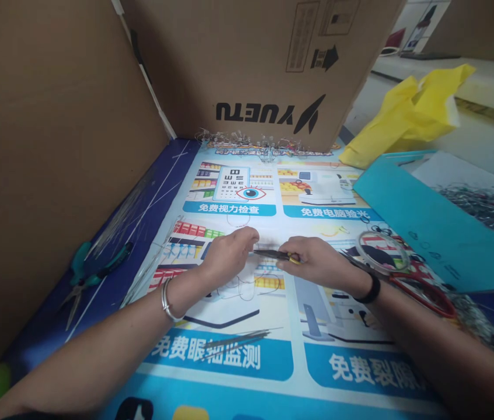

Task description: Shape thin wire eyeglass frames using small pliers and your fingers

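My left hand [229, 254] is closed in a pinch on a thin wire piece I can barely make out, at the middle of the printed poster mat [247, 350]. My right hand [317, 262] is wrapped round small pliers with yellow grips [275, 255], whose dark jaws point left and meet my left fingertips. Thin looped wire [247, 289] lies on the mat just under both hands. A silver bangle is on my left wrist, a black band on my right.
Teal-handled pliers [84, 274] and a bundle of straight wires [128, 213] lie at left by a cardboard wall. A big cardboard box [256, 64] stands behind, small wire parts [251, 143] along its base. Right: tape roll [382, 251], red scissors [422, 289], blue sheet [431, 233], yellow bag [413, 111].
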### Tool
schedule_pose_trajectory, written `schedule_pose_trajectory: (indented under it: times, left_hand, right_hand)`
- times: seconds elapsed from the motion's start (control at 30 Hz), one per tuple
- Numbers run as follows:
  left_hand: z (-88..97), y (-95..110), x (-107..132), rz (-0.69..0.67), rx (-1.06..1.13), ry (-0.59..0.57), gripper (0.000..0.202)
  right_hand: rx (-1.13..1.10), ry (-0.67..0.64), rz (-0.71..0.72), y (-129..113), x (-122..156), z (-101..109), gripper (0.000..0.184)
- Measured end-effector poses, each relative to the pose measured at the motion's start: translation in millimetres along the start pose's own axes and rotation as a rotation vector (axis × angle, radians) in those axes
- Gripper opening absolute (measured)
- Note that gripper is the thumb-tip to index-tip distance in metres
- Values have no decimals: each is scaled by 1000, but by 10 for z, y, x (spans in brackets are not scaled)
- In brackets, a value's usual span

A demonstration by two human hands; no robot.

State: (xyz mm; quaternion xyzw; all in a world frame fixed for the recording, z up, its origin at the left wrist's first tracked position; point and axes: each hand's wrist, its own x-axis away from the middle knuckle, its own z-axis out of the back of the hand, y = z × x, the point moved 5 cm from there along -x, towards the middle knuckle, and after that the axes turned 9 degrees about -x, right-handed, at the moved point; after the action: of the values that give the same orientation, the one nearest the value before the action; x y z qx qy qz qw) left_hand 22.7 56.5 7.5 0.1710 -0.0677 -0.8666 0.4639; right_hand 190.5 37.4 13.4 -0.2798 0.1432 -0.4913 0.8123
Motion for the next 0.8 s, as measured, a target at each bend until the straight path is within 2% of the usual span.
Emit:
schedule_pose_trajectory:
  times: [0.53,0.8]
  left_hand:
    - [11,4,1,-10,-21,62,14]
    - [77,-18,-7,42,104,107,15]
  right_hand:
    - [-18,2,-5,-8,-15,-13,24]
    - [-253,-64,-34,84,-1,41,31]
